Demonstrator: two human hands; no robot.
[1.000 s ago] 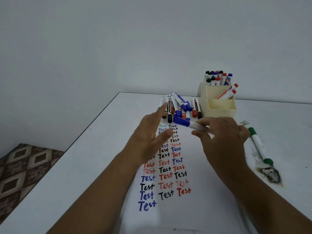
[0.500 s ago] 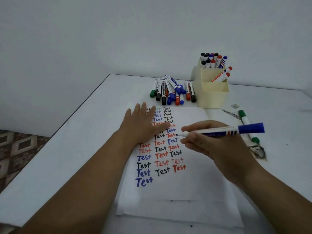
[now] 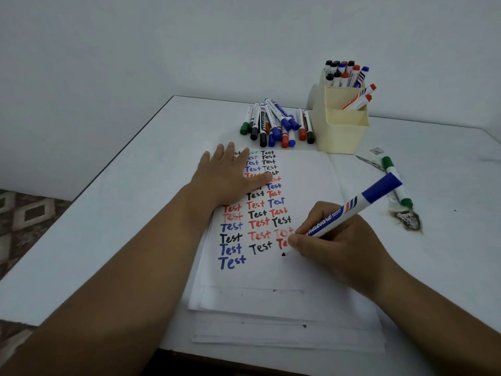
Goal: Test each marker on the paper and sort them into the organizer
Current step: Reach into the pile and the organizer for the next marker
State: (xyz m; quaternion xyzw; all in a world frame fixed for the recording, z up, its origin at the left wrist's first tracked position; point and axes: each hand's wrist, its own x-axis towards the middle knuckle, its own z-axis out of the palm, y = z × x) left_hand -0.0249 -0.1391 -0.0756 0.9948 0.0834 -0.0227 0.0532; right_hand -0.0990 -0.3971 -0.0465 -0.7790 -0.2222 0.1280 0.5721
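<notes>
A stack of white paper (image 3: 306,280) lies in front of me, covered with rows of the word "Test" in red, blue and black. My left hand (image 3: 230,177) presses flat on the upper left of the sheet. My right hand (image 3: 330,240) grips a blue whiteboard marker (image 3: 349,210), its cap stuck on the back end and its tip touching the paper under the third column. A pile of capped markers (image 3: 279,126) lies beyond the paper. The cream organizer (image 3: 343,131) stands to the right of the pile, holding several markers in its back and middle sections.
A green marker (image 3: 395,180) lies on the white table (image 3: 95,240) right of the paper, next to a dark scorched patch (image 3: 406,219). The table's left edge drops to a patterned floor (image 3: 27,213). A wall rises behind.
My right hand turned the uncapped marker tip-down and lowered it to the paper at the bottom of the third column. My left hand settled flat on the sheet.
</notes>
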